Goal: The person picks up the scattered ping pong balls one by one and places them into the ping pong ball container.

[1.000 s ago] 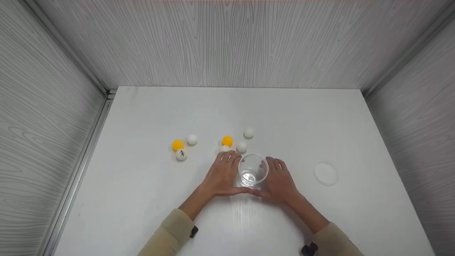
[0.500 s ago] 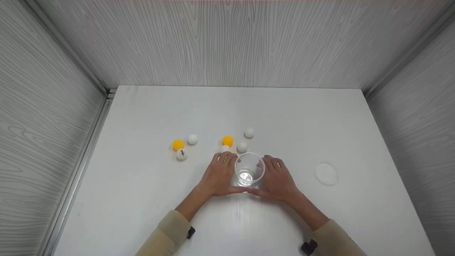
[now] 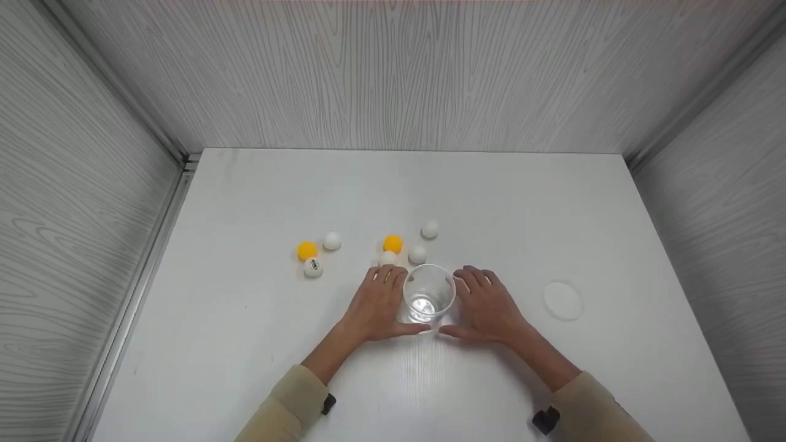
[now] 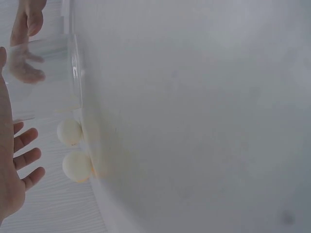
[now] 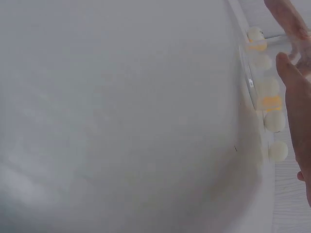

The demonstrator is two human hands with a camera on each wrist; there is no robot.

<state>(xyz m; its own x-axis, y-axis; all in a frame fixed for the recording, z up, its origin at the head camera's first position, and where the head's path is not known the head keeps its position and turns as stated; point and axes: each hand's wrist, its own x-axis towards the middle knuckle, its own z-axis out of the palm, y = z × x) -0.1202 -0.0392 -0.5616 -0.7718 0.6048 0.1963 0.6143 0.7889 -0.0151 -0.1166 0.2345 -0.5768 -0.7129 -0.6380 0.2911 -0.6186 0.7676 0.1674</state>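
A clear plastic cup (image 3: 425,304) stands upright on the white table, its open mouth facing up. My left hand (image 3: 377,310) is at the cup's left side, thumb across the front and fingers extended along the side. In the left wrist view its fingers (image 4: 28,158) are spread and loose beside the cup wall. To the right, my right hand (image 3: 491,310) has loose fingers and holds nothing, with a small gap to the cup. Just behind the cup are white ping-pong balls (image 3: 418,255) and an orange one (image 3: 393,244); my left fingertips partly cover one white ball.
Farther left sits another group: an orange ball (image 3: 307,250), a plain white ball (image 3: 332,240) and a white ball with a printed mark (image 3: 314,267). A translucent round lid (image 3: 562,301) lies flat at the right. Grey wood-patterned walls (image 3: 393,73) border the table.
The cup has shifted slightly left along with both hands. Since then my right hand has drawn off to the right, so the thumbs, touching earlier, now stand apart. The balls have stayed put.
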